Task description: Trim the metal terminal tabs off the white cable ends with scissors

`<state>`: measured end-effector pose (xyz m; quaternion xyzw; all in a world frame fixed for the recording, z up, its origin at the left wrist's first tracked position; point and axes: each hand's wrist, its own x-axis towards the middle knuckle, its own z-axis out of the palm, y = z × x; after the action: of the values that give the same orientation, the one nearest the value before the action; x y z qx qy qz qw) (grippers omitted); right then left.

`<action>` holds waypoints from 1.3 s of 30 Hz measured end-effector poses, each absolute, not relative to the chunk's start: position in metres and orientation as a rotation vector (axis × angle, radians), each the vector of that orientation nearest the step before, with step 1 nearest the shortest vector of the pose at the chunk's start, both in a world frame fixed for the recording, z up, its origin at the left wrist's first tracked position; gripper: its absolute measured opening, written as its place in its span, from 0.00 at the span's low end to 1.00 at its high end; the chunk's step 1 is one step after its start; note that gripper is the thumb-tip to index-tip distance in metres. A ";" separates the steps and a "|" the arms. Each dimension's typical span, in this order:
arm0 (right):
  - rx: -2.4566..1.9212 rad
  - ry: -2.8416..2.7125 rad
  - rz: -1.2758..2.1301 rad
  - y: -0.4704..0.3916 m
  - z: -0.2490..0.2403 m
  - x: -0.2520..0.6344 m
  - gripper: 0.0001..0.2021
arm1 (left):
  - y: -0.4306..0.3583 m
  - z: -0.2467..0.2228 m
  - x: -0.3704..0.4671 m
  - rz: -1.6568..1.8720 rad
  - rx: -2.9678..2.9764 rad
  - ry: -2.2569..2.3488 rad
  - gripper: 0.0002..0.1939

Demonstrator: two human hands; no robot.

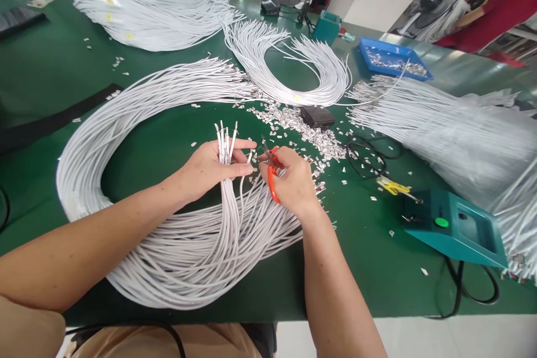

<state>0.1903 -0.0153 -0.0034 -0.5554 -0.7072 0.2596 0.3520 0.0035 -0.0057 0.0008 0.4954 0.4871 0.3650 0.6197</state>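
Observation:
My left hand (212,165) is closed around a small bunch of white cables (226,151), their ends standing up above the fingers. One cable end leans out to the right beside my left fingertips. In my right hand (293,176) is a pair of scissors with orange handles (273,183). The dark blades point up and left, close to that cable end; whether they touch it I cannot tell. Below both hands lies a large curved bundle of white cables (180,268), from which the held cables rise.
Small white scraps (310,131) litter the green table (364,268) around a black block (318,117). A teal device (457,226) with a yellow clip stands right. Further back are more cable bundles (142,3), a blue tray (392,57) of small pieces, and people beyond the table.

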 end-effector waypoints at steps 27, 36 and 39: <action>-1.525 -2.191 -0.048 -0.010 -0.017 0.205 0.19 | -0.004 0.003 0.002 0.814 1.077 1.042 0.26; -1.550 -1.938 0.332 -0.013 -0.004 0.201 0.22 | -0.006 0.007 0.004 0.825 1.034 1.071 0.25; -1.650 -1.907 0.501 -0.016 0.003 0.198 0.23 | -0.006 0.008 0.005 0.822 1.066 1.094 0.15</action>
<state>0.1979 -0.0163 0.0026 -0.6157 -0.7119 0.1871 0.2814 0.0052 -0.0060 0.0083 0.4688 0.4810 0.3615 0.6467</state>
